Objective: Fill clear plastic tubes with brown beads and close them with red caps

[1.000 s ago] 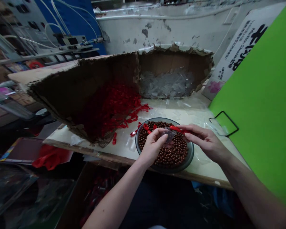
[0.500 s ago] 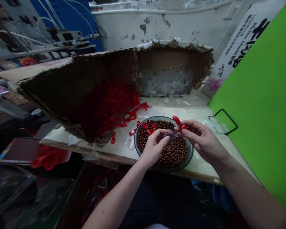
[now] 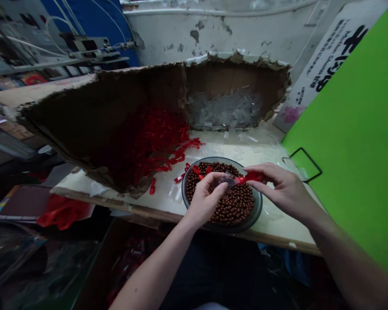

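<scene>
A round grey dish (image 3: 258, 212) full of small brown beads (image 3: 236, 206) sits near the table's front edge. My left hand (image 3: 204, 199) hovers over it, its fingers pinching a small clear plastic bag (image 3: 225, 181). My right hand (image 3: 280, 189) holds a red plastic piece (image 3: 249, 177) with its tip pointing into the bag's mouth. A few red pieces (image 3: 200, 170) lie on the beads at the dish's far rim.
A torn cardboard box (image 3: 97, 112) behind the dish holds a heap of red pieces (image 3: 151, 140) on the left and clear bags (image 3: 224, 111) on the right. A green board (image 3: 352, 142) stands at the right. Another box (image 3: 129, 254) sits under the table.
My right hand has lowered the red piece from pointing up to lying level, with its tip at the bag in my left hand. The view has shifted slightly.
</scene>
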Action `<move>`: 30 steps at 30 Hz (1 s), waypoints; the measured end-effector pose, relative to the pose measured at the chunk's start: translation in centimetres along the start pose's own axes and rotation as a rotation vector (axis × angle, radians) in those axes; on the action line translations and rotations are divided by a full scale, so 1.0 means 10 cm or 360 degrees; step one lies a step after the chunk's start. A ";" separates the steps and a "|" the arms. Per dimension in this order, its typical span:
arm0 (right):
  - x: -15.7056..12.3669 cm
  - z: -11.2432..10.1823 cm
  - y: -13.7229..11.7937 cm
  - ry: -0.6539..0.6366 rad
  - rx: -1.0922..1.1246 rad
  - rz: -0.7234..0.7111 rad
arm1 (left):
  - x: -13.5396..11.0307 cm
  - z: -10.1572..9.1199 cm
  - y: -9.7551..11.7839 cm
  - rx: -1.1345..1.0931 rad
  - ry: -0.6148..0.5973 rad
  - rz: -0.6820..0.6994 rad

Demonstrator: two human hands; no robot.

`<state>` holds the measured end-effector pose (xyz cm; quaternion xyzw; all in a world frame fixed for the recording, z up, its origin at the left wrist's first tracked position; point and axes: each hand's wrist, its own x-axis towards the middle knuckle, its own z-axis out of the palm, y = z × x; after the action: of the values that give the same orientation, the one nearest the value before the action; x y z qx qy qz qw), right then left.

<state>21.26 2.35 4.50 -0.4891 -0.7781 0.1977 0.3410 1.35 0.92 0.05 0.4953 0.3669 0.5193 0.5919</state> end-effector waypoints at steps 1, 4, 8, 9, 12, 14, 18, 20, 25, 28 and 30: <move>0.01 -0.04 -0.04 -0.0115 -0.0016 -0.0001 | 0.01 -0.01 0.00 0.0013 -0.0007 0.0012; 0.03 -0.10 -0.12 -0.0288 0.0109 0.0075 | 0.02 -0.01 -0.05 0.0017 -0.0061 0.0025; 0.07 -0.09 -0.14 -0.0383 0.0369 0.0168 | 0.00 0.00 -0.10 -0.0037 -0.0106 -0.0020; 0.08 -0.09 -0.14 -0.0399 0.0364 0.0167 | -0.01 0.00 -0.10 -0.0046 -0.0107 -0.0035; 0.11 -0.10 -0.14 -0.0370 0.0230 0.0112 | -0.02 -0.01 -0.08 -0.0058 -0.0115 -0.0067; 0.12 -0.10 -0.13 -0.0350 0.0163 0.0070 | -0.01 -0.01 -0.08 -0.0071 -0.0113 -0.0079; 0.14 -0.09 -0.13 -0.0372 0.0141 0.0052 | 0.00 0.01 -0.09 -0.0103 -0.0110 -0.0091; 0.15 -0.07 -0.14 -0.0402 0.0177 0.0081 | -0.01 0.02 -0.11 -0.0114 -0.0126 -0.0087; 0.17 -0.07 -0.21 -0.0586 0.0211 0.0149 | -0.03 0.06 -0.15 -0.0188 -0.0162 -0.0139; 0.20 -0.10 -0.23 -0.0633 0.0125 0.0136 | -0.05 0.06 -0.15 -0.0227 -0.0144 -0.0180; 0.20 -0.12 -0.23 -0.0654 0.0156 0.0158 | -0.06 0.05 -0.15 -0.0217 -0.0139 -0.0171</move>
<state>20.08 3.14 7.46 -0.4590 -0.7957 0.3474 0.1884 2.10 0.29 -1.30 0.4557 0.3305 0.4885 0.6667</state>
